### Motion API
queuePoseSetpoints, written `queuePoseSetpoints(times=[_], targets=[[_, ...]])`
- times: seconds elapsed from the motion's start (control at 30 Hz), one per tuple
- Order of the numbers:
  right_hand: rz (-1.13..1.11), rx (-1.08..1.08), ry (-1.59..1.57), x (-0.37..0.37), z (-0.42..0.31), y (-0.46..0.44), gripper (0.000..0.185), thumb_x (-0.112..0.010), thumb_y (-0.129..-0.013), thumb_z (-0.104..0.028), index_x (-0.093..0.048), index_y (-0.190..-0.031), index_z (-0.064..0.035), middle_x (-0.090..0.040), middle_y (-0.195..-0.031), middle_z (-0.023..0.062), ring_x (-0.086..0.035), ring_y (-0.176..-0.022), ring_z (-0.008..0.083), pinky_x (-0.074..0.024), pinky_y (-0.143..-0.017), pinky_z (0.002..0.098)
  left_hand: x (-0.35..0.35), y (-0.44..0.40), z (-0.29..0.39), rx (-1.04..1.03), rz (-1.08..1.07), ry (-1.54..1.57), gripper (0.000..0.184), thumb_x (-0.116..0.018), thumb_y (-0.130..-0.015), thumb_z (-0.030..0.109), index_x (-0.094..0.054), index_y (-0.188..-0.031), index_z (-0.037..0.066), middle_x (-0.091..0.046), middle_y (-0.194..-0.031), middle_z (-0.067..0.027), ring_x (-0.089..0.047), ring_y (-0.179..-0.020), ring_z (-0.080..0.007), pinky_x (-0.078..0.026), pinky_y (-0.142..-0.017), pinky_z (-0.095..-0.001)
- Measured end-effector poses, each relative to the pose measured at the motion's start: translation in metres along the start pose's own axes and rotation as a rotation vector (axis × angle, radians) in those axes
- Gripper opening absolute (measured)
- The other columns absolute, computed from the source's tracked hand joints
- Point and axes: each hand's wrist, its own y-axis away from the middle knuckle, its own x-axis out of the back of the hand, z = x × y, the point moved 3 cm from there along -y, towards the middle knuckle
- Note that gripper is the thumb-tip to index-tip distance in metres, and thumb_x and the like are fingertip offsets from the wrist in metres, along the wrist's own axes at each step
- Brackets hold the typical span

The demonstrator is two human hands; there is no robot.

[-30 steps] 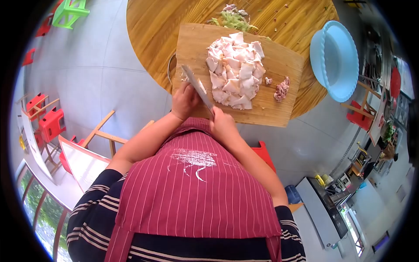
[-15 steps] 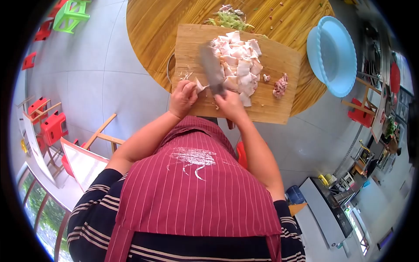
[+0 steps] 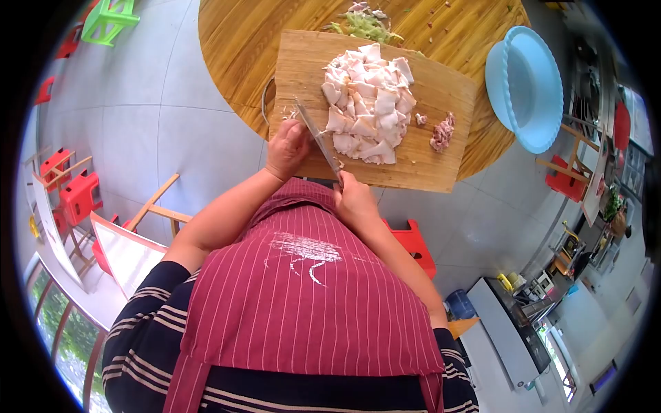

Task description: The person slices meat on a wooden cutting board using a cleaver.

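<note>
My right hand (image 3: 354, 198) grips the handle of a cleaver (image 3: 319, 135). Its blade stands edge-on, slanting up to the left, close beside my left fingers. My left hand (image 3: 288, 147) is curled at the left front of the wooden cutting board (image 3: 430, 162); whatever its fingers hold is hidden. Right of the blade, a heap of pale, flat pieces of fatty meat (image 3: 370, 103) covers the board's middle. A smaller pile of pink meat scraps (image 3: 443, 133) lies toward the board's right side, with small bits near my left fingertips.
The board rests on a round wooden table (image 3: 237, 51). Green vegetable trimmings (image 3: 365, 27) lie behind it. A light blue plastic basin (image 3: 527, 89) stands at the table's right edge. A red stool (image 3: 413, 248) is on the floor to my right, near the table.
The cleaver has moved left, away from the heap, and turned edge-on beside my left hand. My right hand has drawn back toward me. The pale piece at my left fingertips no longer shows.
</note>
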Motion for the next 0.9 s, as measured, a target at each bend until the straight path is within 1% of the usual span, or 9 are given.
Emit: queuePoseSetpoints(times=[0.1, 0.17, 0.3, 0.37, 0.5, 0.63, 0.7, 0.83, 0.9], targets=[[-0.086, -0.102, 0.046, -0.013, 0.011, -0.018, 0.026, -0.056, -0.082, -0.015, -0.056, -0.105, -0.0029, -0.065, -0.086, 0.0236, -0.061, -0.081, 0.0438, -0.0485, -0.073, 0.0510, 0.001, 0.002, 0.002, -0.009, -0.025, 0.022, 0.030, -0.066, -0.073, 0.004, -0.054, -0.100, 0.010, -0.057, -0.097, -0.0091, -0.060, -0.072, -0.0301, -0.051, -0.060, -0.0383], [-0.010, 0.040, 0.009, -0.011, 0.004, -0.039, 0.020, -0.056, -0.083, -0.014, -0.059, -0.098, -0.0013, -0.064, -0.084, 0.0248, -0.061, -0.081, 0.0434, -0.0482, -0.072, 0.0497, 0.000, 0.002, 0.001, 0.042, -0.029, -0.006, 0.030, -0.065, -0.073, 0.003, -0.054, -0.101, 0.010, -0.057, -0.097, -0.0095, -0.060, -0.076, -0.0308, -0.051, -0.062, -0.0388], [-0.041, 0.049, -0.145, 0.009, -0.015, -0.069, 0.018, -0.055, -0.084, -0.015, -0.061, -0.089, 0.0007, -0.063, -0.081, 0.0257, -0.061, -0.080, 0.0432, -0.0476, -0.071, 0.0484, 0.002, 0.000, 0.000, -0.050, -0.031, 0.006, 0.028, -0.065, -0.074, 0.004, -0.055, -0.100, 0.010, -0.057, -0.096, -0.0093, -0.060, -0.076, -0.0307, -0.051, -0.062, -0.0382], [0.146, -0.068, -0.244, 0.023, -0.015, -0.068, 0.020, -0.055, -0.084, -0.017, -0.062, -0.085, 0.0018, -0.063, -0.079, 0.0261, -0.061, -0.079, 0.0432, -0.0469, -0.069, 0.0476, 0.003, 0.001, 0.001, -0.016, -0.023, 0.056, 0.026, -0.065, -0.075, 0.005, -0.056, -0.098, 0.010, -0.057, -0.096, -0.0091, -0.060, -0.075, -0.0301, -0.051, -0.062, -0.0378], [0.088, 0.133, -0.059, 0.022, -0.021, -0.033, 0.023, -0.055, -0.087, -0.020, -0.059, -0.098, -0.0005, -0.063, -0.079, 0.0256, -0.061, -0.077, 0.0437, -0.0475, -0.070, 0.0503, 0.002, 0.000, 0.005, -0.015, -0.010, 0.022, 0.024, -0.066, -0.075, 0.006, -0.057, -0.097, 0.009, -0.057, -0.095, -0.0086, -0.060, -0.074, -0.0290, -0.051, -0.061, -0.0371], [-0.077, 0.020, 0.070, 0.021, -0.030, 0.008, 0.021, -0.052, -0.088, -0.021, -0.055, -0.098, -0.0031, -0.063, -0.077, 0.0248, -0.061, -0.074, 0.0444, -0.0471, -0.069, 0.0535, 0.002, 0.000, 0.004, 0.067, -0.042, 0.007, 0.024, -0.067, -0.074, 0.009, -0.059, -0.097, 0.009, -0.057, -0.093, -0.0087, -0.061, -0.072, -0.0290, -0.051, -0.060, -0.0378], [-0.087, 0.004, 0.081, 0.023, -0.030, 0.021, 0.020, -0.052, -0.088, -0.020, -0.054, -0.098, -0.0032, -0.063, -0.077, 0.0249, -0.061, -0.074, 0.0443, -0.0472, -0.069, 0.0536, 0.002, 0.000, 0.004, 0.075, -0.046, -0.004, 0.025, -0.068, -0.074, 0.010, -0.060, -0.098, 0.009, -0.057, -0.093, -0.0088, -0.061, -0.071, -0.0293, -0.051, -0.059, -0.0382], [-0.162, -0.075, 0.111, 0.025, -0.035, 0.018, 0.018, -0.052, -0.086, -0.018, -0.054, -0.096, -0.0025, -0.063, -0.076, 0.0255, -0.062, -0.074, 0.0445, -0.0479, -0.069, 0.0536, 0.002, -0.004, 0.005, 0.055, -0.036, 0.027, 0.025, -0.068, -0.075, 0.012, -0.060, -0.098, 0.010, -0.057, -0.091, -0.0093, -0.060, -0.069, -0.0308, -0.050, -0.058, -0.0398], [-0.134, -0.031, 0.085, 0.016, -0.034, 0.000, 0.018, -0.052, -0.086, -0.017, -0.054, -0.095, -0.0020, -0.063, -0.077, 0.0257, -0.062, -0.075, 0.0446, -0.0480, -0.069, 0.0536, 0.002, -0.005, 0.006, 0.045, -0.030, 0.030, 0.025, -0.068, -0.075, 0.013, -0.060, -0.098, 0.010, -0.057, -0.090, -0.0094, -0.060, -0.068, -0.0311, -0.050, -0.057, -0.0402]])
